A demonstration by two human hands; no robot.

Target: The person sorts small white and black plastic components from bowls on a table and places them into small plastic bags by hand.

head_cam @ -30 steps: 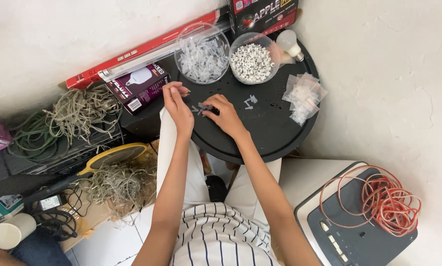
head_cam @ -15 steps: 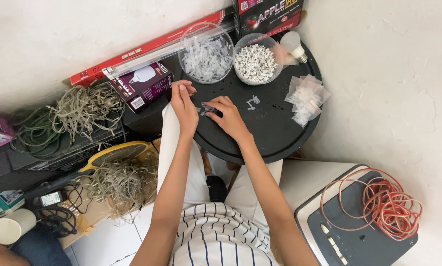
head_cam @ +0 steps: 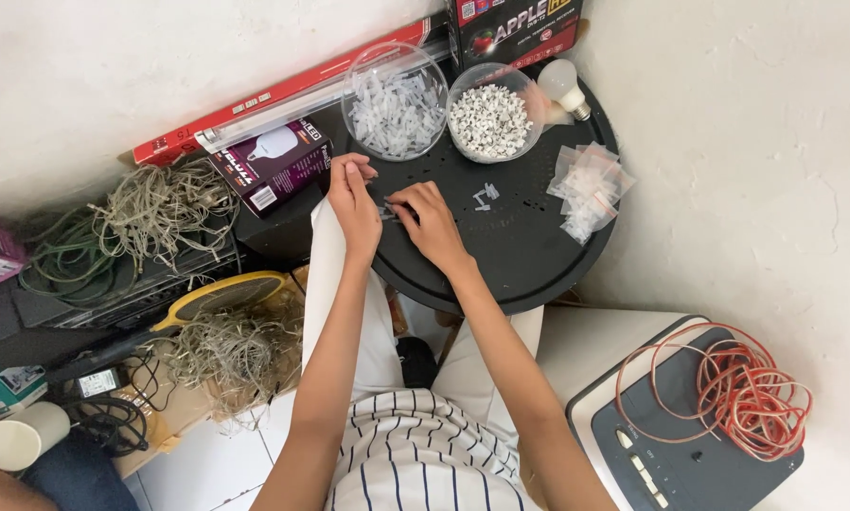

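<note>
Tangled grey-green wire bundle [head_cam: 132,222] far left; left hand [head_cam: 352,199] and right hand [head_cam: 429,220] pinching small clear plastic pieces [head_cam: 388,210] together over round black worktop [head_cam: 524,260]; beyond, clear bowl of translucent plastic clips [head_cam: 395,111], bowl of white beads [head_cam: 488,120]; orange wire coil [head_cam: 742,393] far right.

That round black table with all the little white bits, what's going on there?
A person sits at the round black table, both hands together over its near edge. The left hand and right hand pinch a tiny clear part between them. Behind stand a bowl of clear plastic pieces and a bowl of small white pieces, with little plastic bags to the right.
</note>
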